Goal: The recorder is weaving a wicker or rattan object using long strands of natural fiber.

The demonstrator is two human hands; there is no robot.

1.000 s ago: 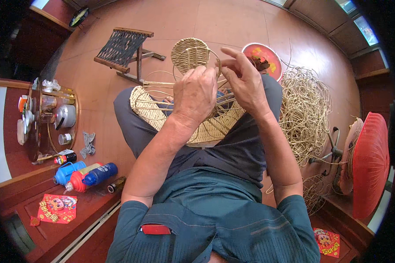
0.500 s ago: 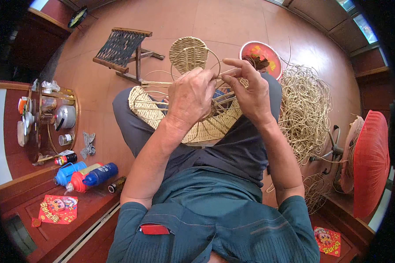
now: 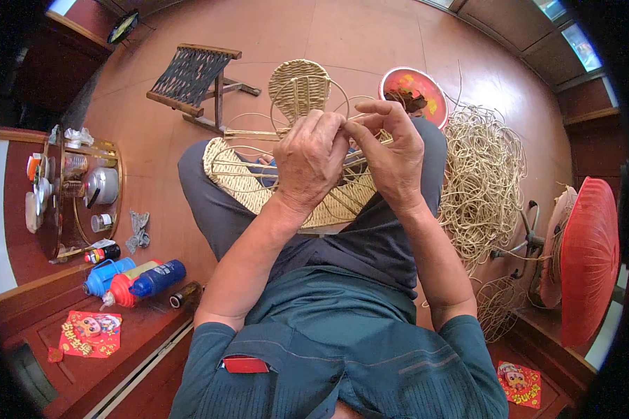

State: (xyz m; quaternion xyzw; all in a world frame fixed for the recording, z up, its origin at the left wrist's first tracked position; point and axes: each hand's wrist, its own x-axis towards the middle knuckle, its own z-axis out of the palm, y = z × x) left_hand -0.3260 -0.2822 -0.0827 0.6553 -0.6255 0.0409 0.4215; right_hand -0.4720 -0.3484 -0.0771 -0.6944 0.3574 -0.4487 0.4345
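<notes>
Across my lap lies a curved, pale woven cord piece point(image 3: 229, 167), with loose strands running over it. Beyond it stands a rounded woven cord panel point(image 3: 300, 87), and a strand loops around its side. My left hand point(image 3: 310, 159) is over the middle of the weaving, its fingers closed on a thin cord. Close to its right, my right hand point(image 3: 393, 157) pinches cord with the thumb against my left fingertips, the forefinger bent above. Both hands cover part of the weave, so the exact crossing of strands there is hidden.
A large heap of loose cord point(image 3: 486, 185) lies right of my knee, beside a red basin point(image 3: 433, 87) holding dark brown scraps. A folding stool point(image 3: 196, 77) stands at far left. Flasks point(image 3: 157, 278) and a shelf rack point(image 3: 73, 178) are on the left, a red-covered fan point(image 3: 590, 262) on the right.
My right thumb has moved left and slightly down to meet my left fingertips. My left hand has shifted slightly right. The woven piece stays on my lap.
</notes>
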